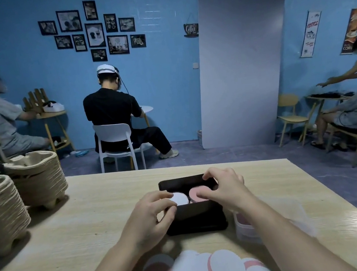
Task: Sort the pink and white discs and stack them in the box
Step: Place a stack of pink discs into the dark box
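Box (197,219) on table (92,213), two disc stacks (180,198) side by side inside; loose discs (212,268) before it; tray stacks (36,175) left

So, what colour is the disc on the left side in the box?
White: the disc shows best in the head view.

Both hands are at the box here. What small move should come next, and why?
Probably release both: the left hand holds a white disc and the right hand a pink disc, already lying side by side inside the black box.

left grip (153,215), right grip (223,188), both half-curled
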The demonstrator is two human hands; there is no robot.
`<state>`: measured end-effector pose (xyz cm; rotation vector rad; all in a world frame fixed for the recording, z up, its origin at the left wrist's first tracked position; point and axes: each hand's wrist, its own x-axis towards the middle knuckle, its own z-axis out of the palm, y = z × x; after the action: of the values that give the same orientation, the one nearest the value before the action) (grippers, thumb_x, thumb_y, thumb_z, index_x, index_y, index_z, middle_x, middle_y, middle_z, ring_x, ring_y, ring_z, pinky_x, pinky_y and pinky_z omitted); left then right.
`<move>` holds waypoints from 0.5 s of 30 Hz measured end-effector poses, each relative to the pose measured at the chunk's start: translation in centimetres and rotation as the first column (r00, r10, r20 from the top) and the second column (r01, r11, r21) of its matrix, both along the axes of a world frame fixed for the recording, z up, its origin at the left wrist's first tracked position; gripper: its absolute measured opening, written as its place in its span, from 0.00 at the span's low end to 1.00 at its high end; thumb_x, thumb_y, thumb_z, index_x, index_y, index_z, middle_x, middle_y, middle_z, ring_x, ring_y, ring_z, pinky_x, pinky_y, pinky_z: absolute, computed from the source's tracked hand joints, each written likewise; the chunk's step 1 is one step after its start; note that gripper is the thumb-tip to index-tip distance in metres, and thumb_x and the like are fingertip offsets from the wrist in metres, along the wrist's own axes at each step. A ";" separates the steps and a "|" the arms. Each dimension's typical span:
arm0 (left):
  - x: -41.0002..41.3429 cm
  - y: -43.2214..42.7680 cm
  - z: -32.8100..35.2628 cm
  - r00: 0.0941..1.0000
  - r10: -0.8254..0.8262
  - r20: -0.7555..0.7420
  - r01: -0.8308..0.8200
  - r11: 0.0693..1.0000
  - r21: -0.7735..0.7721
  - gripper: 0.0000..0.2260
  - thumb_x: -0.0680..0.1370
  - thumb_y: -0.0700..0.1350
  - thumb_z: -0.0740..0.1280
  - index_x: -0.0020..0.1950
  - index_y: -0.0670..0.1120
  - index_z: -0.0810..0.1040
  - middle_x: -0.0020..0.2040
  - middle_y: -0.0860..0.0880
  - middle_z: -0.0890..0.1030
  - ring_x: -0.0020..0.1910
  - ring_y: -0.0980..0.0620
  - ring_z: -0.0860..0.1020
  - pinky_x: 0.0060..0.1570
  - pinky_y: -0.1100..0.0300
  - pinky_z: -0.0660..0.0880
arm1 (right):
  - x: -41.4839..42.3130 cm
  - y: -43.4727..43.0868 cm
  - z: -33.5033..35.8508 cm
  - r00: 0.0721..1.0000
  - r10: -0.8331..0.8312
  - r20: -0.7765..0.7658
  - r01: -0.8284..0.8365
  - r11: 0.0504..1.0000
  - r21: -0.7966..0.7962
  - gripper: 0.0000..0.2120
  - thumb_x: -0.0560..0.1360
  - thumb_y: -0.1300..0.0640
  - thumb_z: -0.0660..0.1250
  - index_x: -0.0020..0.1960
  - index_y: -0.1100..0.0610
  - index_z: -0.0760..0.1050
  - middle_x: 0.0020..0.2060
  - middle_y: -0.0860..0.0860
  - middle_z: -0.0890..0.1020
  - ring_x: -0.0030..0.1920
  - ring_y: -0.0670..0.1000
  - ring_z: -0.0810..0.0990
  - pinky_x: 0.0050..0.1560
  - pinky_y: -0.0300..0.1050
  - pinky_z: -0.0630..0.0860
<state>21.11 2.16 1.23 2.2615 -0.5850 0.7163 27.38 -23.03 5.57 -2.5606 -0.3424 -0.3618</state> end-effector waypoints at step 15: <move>-5.8 -0.4 2.6 1.000 -0.003 -0.004 0.003 1.000 -0.004 0.12 0.78 0.54 0.64 0.58 0.54 0.80 0.57 0.63 0.79 0.61 0.62 0.77 0.60 0.62 0.73 | -8.1 -1.1 1.0 0.933 0.162 0.322 -0.233 0.953 0.196 0.06 0.74 0.50 0.72 0.49 0.48 0.79 0.43 0.36 0.79 0.53 0.42 0.76 0.51 0.34 0.71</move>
<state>15.30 1.75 3.86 2.2571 -0.5839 0.7105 19.29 -24.10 6.52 -2.2171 -0.6291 -0.6790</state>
